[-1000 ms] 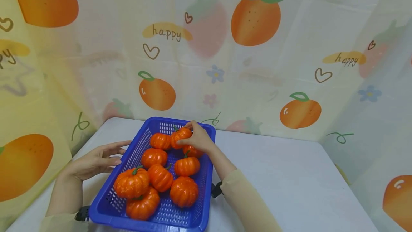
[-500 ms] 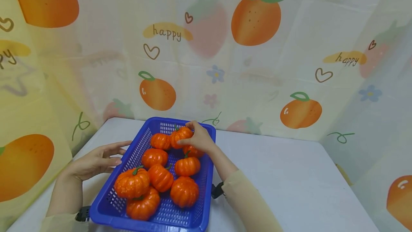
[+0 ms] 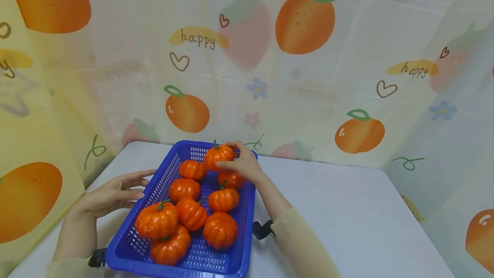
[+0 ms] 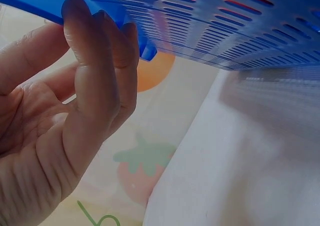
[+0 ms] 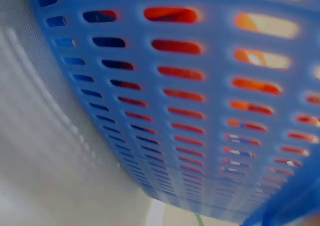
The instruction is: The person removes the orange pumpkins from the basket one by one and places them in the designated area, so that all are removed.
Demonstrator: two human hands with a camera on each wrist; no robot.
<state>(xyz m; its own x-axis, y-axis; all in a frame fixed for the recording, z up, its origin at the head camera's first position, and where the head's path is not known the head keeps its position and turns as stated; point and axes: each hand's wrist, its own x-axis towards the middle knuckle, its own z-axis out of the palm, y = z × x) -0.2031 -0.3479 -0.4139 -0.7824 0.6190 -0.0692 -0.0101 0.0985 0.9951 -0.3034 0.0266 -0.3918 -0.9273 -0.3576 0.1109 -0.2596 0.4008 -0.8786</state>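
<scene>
Fruit-printed curtain [image 3: 305, 115] backs the white tabletop [image 3: 328, 218] bearing a blue perforated basket [image 3: 177, 270], left rim touched by the loose-fingered left hand [image 3: 112, 193], while the right hand [image 3: 245, 164] has raised its pinched pumpkin [image 3: 218, 157] near the basket's far edge, seemingly freeing it.

The fruit-print backdrop [image 3: 308, 76] reads "happy" in two places.

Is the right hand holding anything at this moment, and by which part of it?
Yes: the right hand holds an orange pumpkin by its right side in the head view, thumb in front.
</scene>
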